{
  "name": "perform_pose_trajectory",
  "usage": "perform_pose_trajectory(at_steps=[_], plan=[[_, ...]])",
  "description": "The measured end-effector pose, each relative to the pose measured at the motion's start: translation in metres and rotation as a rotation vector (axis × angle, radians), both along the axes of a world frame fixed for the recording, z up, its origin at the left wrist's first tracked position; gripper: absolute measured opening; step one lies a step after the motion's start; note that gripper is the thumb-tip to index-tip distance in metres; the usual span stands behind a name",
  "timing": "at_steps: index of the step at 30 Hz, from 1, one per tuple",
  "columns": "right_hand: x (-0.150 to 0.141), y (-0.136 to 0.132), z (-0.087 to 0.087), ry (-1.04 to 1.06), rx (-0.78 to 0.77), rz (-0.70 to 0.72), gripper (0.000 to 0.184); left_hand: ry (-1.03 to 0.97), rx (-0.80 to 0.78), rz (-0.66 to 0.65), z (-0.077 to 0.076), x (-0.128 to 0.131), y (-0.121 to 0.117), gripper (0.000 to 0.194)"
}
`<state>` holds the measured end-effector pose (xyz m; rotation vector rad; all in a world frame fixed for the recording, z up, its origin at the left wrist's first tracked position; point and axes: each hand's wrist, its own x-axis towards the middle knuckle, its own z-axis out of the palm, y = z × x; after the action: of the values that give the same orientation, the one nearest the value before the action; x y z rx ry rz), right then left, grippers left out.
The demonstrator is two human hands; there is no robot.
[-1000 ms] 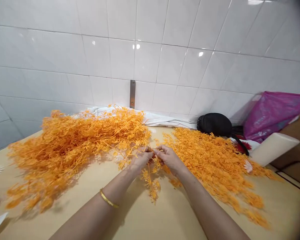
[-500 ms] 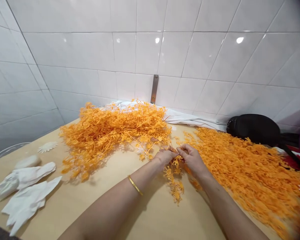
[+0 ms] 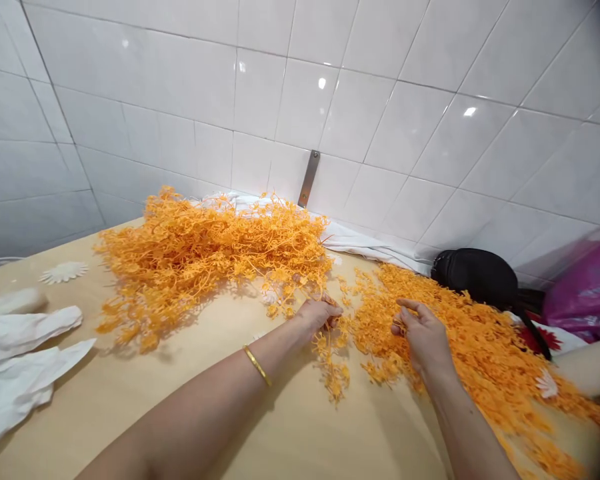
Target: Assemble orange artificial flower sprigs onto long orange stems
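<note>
"Orange sprig (image 3: 337,385), where is it?"
"Pinched in the left hand (image 3: 320,312), between the left heap (image 3: 215,250) and right heap (image 3: 480,347)."
"And the right hand (image 3: 425,337)?"
"Fingers curled near the latter; can't tell if holding anything."
"Any risk?"
"Tangled stems (image 3: 200,263) could snag, tearing it."

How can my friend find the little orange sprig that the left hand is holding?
On the pale table, look between the two big orange heaps. Find the left hand, with a gold bracelet on that arm. The orange sprig trails from it: a small strand, unlike the bushy heaps.
</note>
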<state>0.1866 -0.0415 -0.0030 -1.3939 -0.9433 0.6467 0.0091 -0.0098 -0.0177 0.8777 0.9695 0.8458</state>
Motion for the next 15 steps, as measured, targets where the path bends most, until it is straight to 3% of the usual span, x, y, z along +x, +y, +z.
perform_pose_trajectory(at_steps=[4, 10, 15], plan=[[-0.018, -0.013, -0.011, -0.162, -0.073, 0.144, 0.03, -0.068, -0.029, 0.013, -0.007, -0.002, 0.007, 0.019], [-0.047, -0.03, -0.018, -0.631, -0.02, 0.275, 0.036, -0.096, -0.032, -0.014, -0.014, 0.001, 0.01, 0.018], [-0.059, -0.029, -0.025, -0.805, 0.102, 0.422, 0.018, -0.002, 0.067, -0.066, -0.017, 0.001, 0.005, 0.017]])
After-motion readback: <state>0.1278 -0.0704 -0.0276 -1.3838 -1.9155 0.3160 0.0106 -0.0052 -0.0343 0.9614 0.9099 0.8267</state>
